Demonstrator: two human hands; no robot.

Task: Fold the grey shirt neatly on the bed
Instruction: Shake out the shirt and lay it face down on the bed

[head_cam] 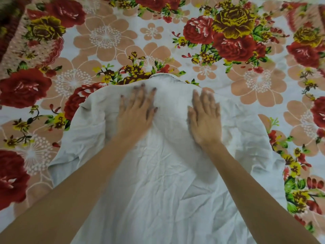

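Two bare arms reach up from 6 o'clock, one on each side. Under them lies the shirt (pixel 163 182), pale grey and full of small wrinkles. It is spread out on the bed (pixel 105 39), which has a cover with big red, yellow and peach flowers. The shirt fills the middle and the 6 o'clock part of the view, with its top end pointing to 12 o'clock.

The left hand (pixel 136 110) lies flat on the shirt, palm down, fingers spread wide. It holds nothing; it just presses the cloth. The right hand (pixel 204 117) lies just beside it, toward 3 o'clock. It is flat and open too, with fingers close together, pressing the cloth and gripping nothing. The hands look a bit blurry.

One sleeve (pixel 73 138) hangs out toward 9 o'clock and the other side bulges toward 3 o'clock.

I think the job is only starting. The shirt is laid out and is being made smooth. No fold shows. The sleeves and the body are left to fold.
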